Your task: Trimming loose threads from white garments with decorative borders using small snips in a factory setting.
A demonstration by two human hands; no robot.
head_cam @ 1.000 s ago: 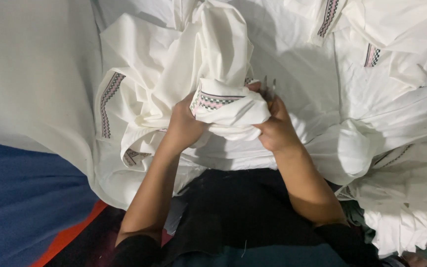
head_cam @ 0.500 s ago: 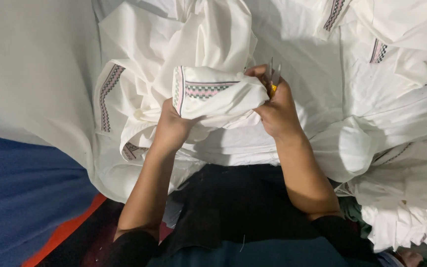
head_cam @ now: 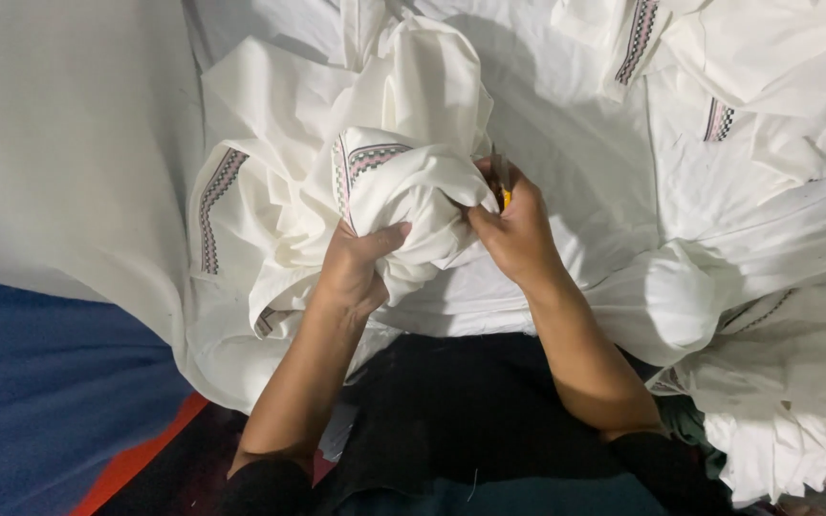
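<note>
I see my left hand and right hand both clenched on the bunched white embroidered garment, the right also pinching a small yellow-handled tool, above my black-clothed lap.

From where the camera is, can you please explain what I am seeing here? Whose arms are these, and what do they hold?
The camera sits on a person's head and looks down, so both arms are that person's own. The left hand grips a bunched white cloth with a patterned trim band. The right hand pinches the same cloth and also holds a small tool with a yellow part; what kind of tool is too hidden to tell. More white pieces with the same trim lie heaped around. Blue fabric lies at lower left.
</note>
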